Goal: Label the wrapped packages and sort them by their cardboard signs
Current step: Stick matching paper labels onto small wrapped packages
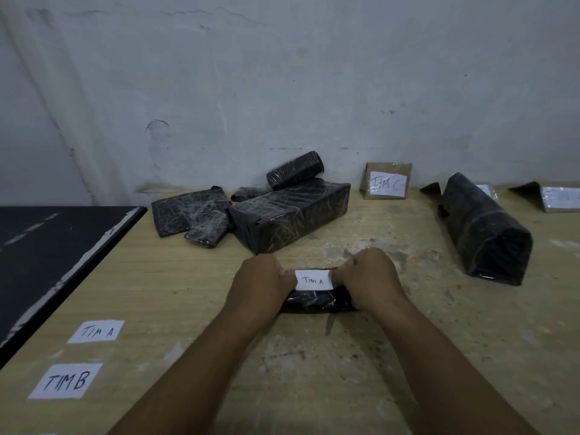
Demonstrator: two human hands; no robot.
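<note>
Small wrapped package [317, 301], black film. Lies flat on the wooden table [408, 356], mid-frame, at six o'clock from the large wrapped block [288, 215]. Bears a white label [314, 280] reading "TIM A" on its top face.

Left hand [260, 282]. Grasps the package's nine o'clock end, fingers curled over the far edge, thumb at the label's left edge.

Right hand [367, 277]. Grasps the three o'clock end the same way, thumb at the label's right edge.

Heap of wrapped goods at twelve o'clock from the hands. Comprises the large wrapped block, a flat package [188, 211] at its nine o'clock, a little packet [207, 232] lying between the two, and an upper package [295, 170] resting on the block's far end.

Cardboard sign [387, 181], marked "TIM C". Stands against the wall [282, 73] at one o'clock.

Long package [485, 230]. Lies at two o'clock, well apart from the hands.

Second cardboard sign [555, 197] at the three o'clock edge; writing unreadable.

Loose "TIM A" slip [96, 331] and "TIM B" slip [66, 381]. Lie at eight o'clock, beside a black board [47, 246].
</note>
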